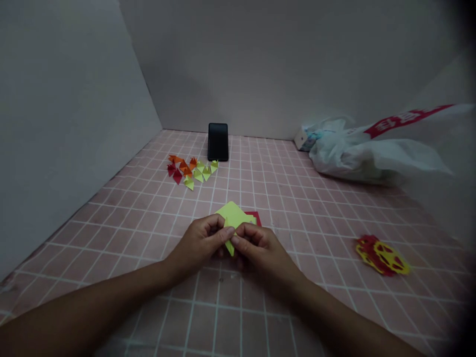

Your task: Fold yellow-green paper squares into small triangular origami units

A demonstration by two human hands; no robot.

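My left hand [203, 243] and my right hand [258, 248] meet over the pink tiled surface [238, 307], both pinching a small folded yellow-green paper piece [229, 246] between thumbs and fingertips. Just beyond the hands lies a stack of yellow-green paper sheets [234, 213] with a red sheet [256, 216] showing under its right edge. How the small piece is folded is hidden by my fingers.
A pile of several folded red, orange and yellow-green paper pieces [190, 171] lies at the back left. A dark phone [217, 141] leans on the back wall. White plastic bags [368, 148] sit at back right. A red and yellow paper cutout [383, 255] lies at right.
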